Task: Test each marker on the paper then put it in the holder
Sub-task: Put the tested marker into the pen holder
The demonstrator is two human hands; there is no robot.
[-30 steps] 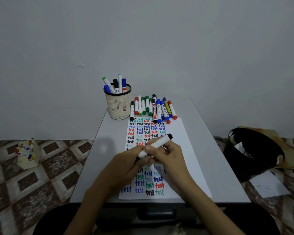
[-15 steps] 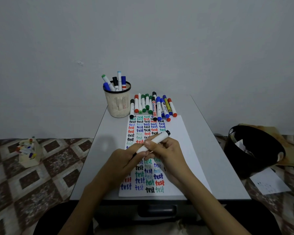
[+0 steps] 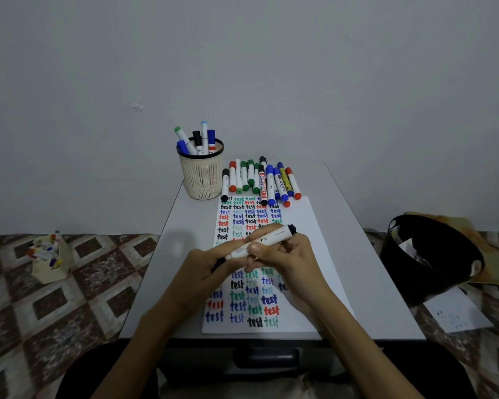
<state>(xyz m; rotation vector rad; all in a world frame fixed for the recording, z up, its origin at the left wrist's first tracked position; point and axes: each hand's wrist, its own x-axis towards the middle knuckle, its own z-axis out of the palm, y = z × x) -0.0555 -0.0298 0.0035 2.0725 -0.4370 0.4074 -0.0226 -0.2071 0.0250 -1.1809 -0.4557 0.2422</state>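
Holder [image 3: 201, 175] has five markers (upright); both hands, left [image 3: 203, 272] and right [image 3: 285, 256], grip a white marker [image 3: 267, 240].

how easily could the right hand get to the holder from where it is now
Probably yes, once freed: the right hand is busy gripping the black marker with the left hand, but bare table and paper lie toward the holder.

My one head camera looks forward and down, close over the table [image 3: 366, 254] at frame centre, the wall [image 3: 271, 67] filling the upper half.
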